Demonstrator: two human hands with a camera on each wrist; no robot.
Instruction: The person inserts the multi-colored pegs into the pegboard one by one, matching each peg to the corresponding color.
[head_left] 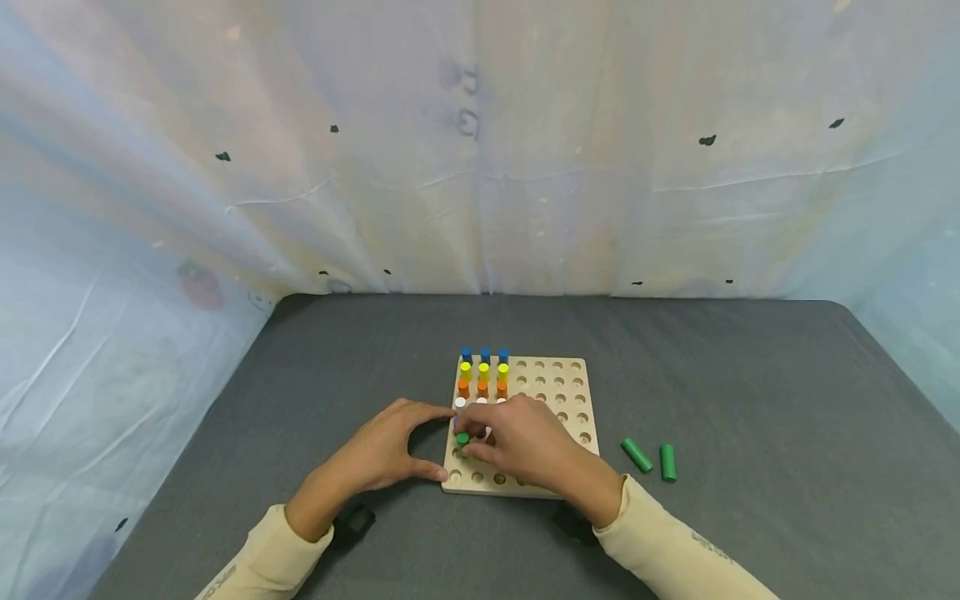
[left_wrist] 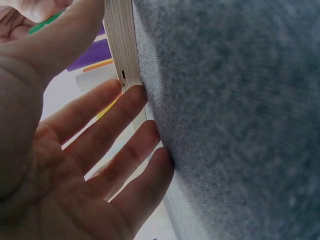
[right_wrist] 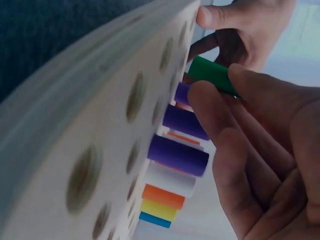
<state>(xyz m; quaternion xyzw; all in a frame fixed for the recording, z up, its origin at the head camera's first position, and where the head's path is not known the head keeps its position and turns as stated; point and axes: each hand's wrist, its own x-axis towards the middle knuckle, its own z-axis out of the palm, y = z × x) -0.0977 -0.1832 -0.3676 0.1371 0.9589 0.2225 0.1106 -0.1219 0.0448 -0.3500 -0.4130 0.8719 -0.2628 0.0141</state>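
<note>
A wooden pegboard [head_left: 558,371] lies on the dark table, its left columns filled with rows of blue, yellow, orange, white and purple pegs. My right hand [head_left: 525,437] pinches a green peg [right_wrist: 212,75] between thumb and fingertips, over the left column beside the purple pegs [right_wrist: 177,154]. The peg's far end is right at the board's face. At the board's left edge, my left hand [head_left: 386,446] rests with fingers extended, thumb at the near left corner and fingertips [left_wrist: 134,95] against the wooden side.
Two loose green pegs, one leaning left [head_left: 637,456] and one nearly upright in view [head_left: 668,462], lie on the table right of the board. Bare holes fill the board's right side and near row. A pale curtain [head_left: 562,167] hangs behind the table [head_left: 750,375].
</note>
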